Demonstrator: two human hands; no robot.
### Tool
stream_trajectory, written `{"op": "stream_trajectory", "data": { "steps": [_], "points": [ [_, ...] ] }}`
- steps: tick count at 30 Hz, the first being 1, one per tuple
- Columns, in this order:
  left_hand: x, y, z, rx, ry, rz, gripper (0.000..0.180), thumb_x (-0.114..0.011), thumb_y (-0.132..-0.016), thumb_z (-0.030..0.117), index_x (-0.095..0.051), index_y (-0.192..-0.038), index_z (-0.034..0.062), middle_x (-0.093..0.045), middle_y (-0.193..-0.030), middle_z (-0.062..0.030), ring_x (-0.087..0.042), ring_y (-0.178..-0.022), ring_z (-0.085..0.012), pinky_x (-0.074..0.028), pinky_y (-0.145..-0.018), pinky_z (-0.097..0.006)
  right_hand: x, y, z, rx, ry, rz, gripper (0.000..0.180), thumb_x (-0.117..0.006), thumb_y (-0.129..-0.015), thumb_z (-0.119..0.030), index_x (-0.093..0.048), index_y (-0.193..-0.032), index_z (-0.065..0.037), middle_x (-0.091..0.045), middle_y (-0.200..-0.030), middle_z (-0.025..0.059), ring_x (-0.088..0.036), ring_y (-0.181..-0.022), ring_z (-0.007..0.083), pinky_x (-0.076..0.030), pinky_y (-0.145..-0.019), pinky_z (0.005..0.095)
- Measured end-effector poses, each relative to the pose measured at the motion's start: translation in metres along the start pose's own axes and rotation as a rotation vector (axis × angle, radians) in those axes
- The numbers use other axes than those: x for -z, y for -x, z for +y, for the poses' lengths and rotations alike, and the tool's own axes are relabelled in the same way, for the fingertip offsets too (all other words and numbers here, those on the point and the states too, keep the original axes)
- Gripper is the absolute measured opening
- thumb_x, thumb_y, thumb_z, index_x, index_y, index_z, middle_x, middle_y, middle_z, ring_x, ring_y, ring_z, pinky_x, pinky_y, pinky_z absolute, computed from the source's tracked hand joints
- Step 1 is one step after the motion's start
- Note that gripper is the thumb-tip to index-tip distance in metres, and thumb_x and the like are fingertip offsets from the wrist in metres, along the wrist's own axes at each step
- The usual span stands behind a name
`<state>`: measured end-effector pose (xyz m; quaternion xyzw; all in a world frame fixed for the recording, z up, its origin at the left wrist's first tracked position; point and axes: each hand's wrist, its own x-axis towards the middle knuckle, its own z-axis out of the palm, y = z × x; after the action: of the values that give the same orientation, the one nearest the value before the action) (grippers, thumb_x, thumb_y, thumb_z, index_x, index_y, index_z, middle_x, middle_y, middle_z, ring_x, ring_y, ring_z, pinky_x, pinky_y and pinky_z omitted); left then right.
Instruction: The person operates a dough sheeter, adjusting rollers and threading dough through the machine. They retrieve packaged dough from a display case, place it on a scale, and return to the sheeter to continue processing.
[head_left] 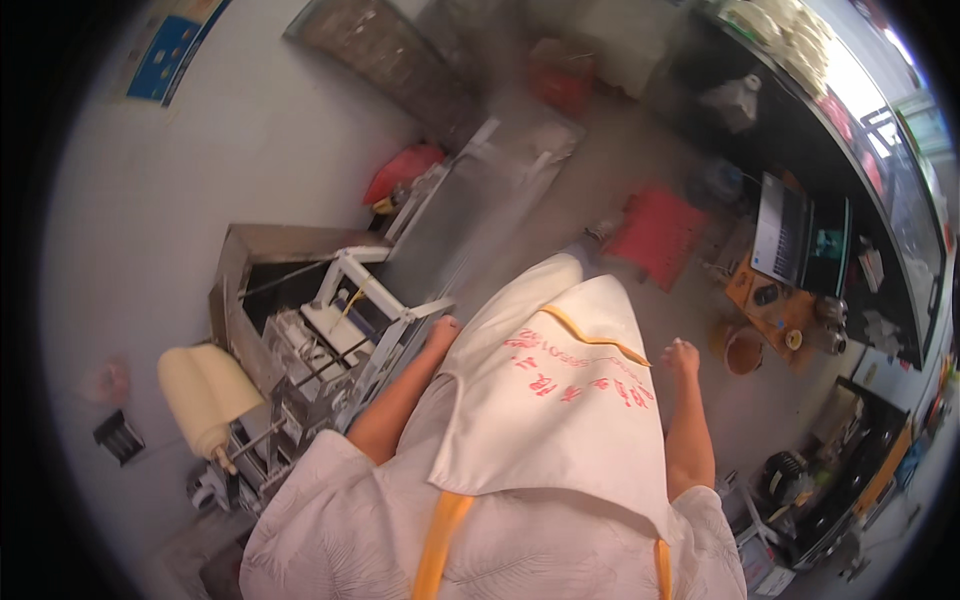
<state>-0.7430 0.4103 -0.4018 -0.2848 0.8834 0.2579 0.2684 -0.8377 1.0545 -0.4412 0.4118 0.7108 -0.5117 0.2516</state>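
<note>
My left hand (443,331) hangs beside my thigh with its fingers curled, and no held thing shows. It is close to the white metal frame (372,285) of a machine; whether they touch, I cannot tell. My right hand (682,358) is held away from my body on the right, its fingers folded into a loose fist with nothing visible in them. Between both arms lies a cream apron (560,400) with yellow straps and red handwriting, over my pale patterned shirt (370,530).
A thick cream roll (210,390) is mounted at the machine's near left end. Ahead stand a long metal bed (450,220) and a red plastic stool (655,235). On the right, an open laptop (785,230) rests by a wooden board (770,315), near a brownish-red bucket (744,350).
</note>
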Motion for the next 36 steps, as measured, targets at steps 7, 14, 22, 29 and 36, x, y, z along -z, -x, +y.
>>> {"op": "stream_trajectory", "data": {
  "steps": [7,14,22,29,36],
  "points": [
    [-0.021,0.026,-0.003,0.074,0.124,-0.059,0.02,-0.072,-0.091,0.019,-0.079,-0.103,0.005,-0.078,-0.109,-0.0236,-0.074,-0.106,-0.0414,-0.058,-0.093,-0.051,-0.009,0.006,-0.051,0.367,0.192,0.09,0.034,-0.076,-0.101,-0.025,-0.078,-0.123,0.001,-0.08,-0.104,0.007,-0.075,-0.093,0.0173,-0.058,-0.084,0.032],
    [-0.029,0.033,-0.008,0.216,0.492,0.03,0.023,-0.062,-0.092,0.01,-0.078,-0.107,0.0045,-0.079,-0.107,-0.022,-0.075,-0.106,-0.0367,-0.058,-0.093,-0.046,0.003,0.021,-0.003,0.295,0.807,0.076,0.026,-0.075,-0.094,-0.023,-0.082,-0.107,-0.001,-0.084,-0.102,0.0121,-0.08,-0.096,0.0235,-0.061,-0.089,0.0382],
    [0.004,0.051,-0.038,0.387,0.445,-0.024,0.021,-0.074,-0.089,0.027,-0.084,-0.087,0.0083,-0.08,-0.084,-0.0149,-0.078,-0.081,-0.028,-0.059,-0.076,-0.04,-0.087,0.037,-0.156,0.299,0.642,-0.049,0.018,-0.071,-0.098,-0.014,-0.078,-0.105,0.0,-0.077,-0.089,0.011,-0.077,-0.083,0.0203,-0.061,-0.072,0.0324],
    [0.004,0.1,-0.049,0.552,0.486,0.236,0.027,-0.076,-0.088,0.031,-0.083,-0.089,0.0051,-0.078,-0.079,-0.0131,-0.072,-0.069,-0.025,-0.056,-0.07,-0.04,-0.198,-0.027,-0.254,0.408,0.289,-0.439,0.02,-0.069,-0.101,-0.011,-0.075,-0.114,0.003,-0.071,-0.088,0.0052,-0.065,-0.07,0.0113,-0.052,-0.06,0.0265],
    [-0.133,0.277,-0.039,0.855,0.621,0.39,0.023,-0.075,-0.093,0.03,-0.08,-0.091,0.0071,-0.066,-0.068,-0.0061,-0.058,-0.057,-0.017,-0.047,-0.055,-0.039,-0.273,-0.125,-0.227,0.798,0.986,-0.957,0.009,-0.07,-0.099,-0.012,-0.074,-0.104,-0.005,-0.068,-0.083,0.0005,-0.065,-0.07,0.0112,-0.052,-0.058,0.0264]
  ]
}}
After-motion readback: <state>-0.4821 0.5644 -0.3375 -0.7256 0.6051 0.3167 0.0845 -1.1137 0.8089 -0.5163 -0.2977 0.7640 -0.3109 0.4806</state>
